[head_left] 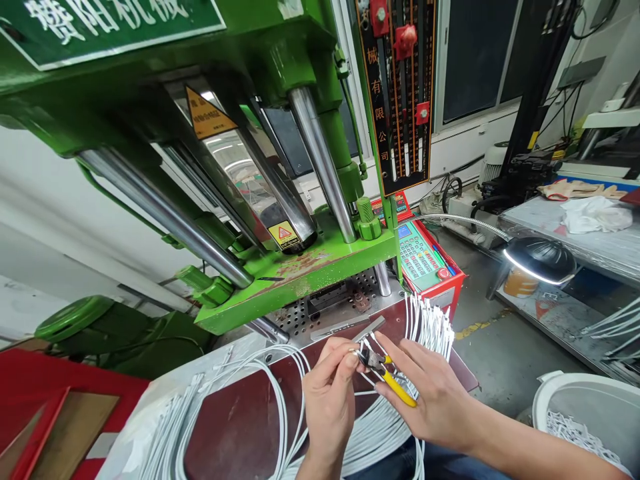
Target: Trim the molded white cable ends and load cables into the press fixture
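My right hand [433,387] is closed around small cutting pliers with yellow handles [400,390]. Their dark jaws point left, toward the fingertips of my left hand [330,393]. That hand is closed in a pinch on the end of a white cable, right at the jaws; the exact tip is partly hidden by the fingers. White strands also run between the fingers of my right hand. Below both hands, coils of white cable [373,437] lie on the dark red board [235,427]. More cable ends stand in a bundle [433,327] just beyond my right hand.
A green press [300,273] with steel columns stands ahead, above a perforated plate. At its right is a red control box with a keypad [417,257]. A lit lamp [540,260] hangs nearby. A white bucket [545,400] holding small white pieces sits at lower right.
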The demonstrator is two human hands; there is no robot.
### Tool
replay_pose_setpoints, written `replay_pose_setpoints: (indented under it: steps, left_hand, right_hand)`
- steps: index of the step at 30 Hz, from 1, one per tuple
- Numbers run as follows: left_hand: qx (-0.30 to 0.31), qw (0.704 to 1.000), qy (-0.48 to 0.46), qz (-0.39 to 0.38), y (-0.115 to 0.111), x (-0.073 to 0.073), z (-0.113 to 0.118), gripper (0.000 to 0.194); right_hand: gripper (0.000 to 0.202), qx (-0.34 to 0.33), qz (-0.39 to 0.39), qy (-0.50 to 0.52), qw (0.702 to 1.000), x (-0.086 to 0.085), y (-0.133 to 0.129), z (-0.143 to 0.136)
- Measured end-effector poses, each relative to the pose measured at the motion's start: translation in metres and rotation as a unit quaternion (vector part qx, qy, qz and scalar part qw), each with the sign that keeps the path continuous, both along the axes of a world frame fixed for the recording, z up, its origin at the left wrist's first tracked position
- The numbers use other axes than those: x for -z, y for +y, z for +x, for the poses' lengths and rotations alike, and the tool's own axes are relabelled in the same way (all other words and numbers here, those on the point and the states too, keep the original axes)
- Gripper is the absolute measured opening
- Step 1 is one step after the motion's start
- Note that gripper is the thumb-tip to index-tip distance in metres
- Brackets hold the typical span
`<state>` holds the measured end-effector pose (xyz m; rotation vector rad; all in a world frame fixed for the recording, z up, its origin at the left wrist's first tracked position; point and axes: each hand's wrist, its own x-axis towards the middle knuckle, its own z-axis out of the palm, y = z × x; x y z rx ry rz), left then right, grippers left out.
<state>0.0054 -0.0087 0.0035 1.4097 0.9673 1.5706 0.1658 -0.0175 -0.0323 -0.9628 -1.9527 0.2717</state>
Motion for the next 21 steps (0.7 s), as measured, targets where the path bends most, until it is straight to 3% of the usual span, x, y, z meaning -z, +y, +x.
replay_pose_setpoints:
  steps: [15,21]
  left_hand:
    - [0.039,0.998,-0.027,-0.029,0.003,-0.003,0.004,0.013]
    - [0.080,0.989,-0.100,-0.068,0.005,-0.007,0.003,0.013]
  right_hand:
    - [0.047,-0.043,-0.053,0.098,0.993,0.004,0.004,-0.003]
    - [0.031,-0.044,-0.215,0.214,0.952,-0.013,0.003,0.002]
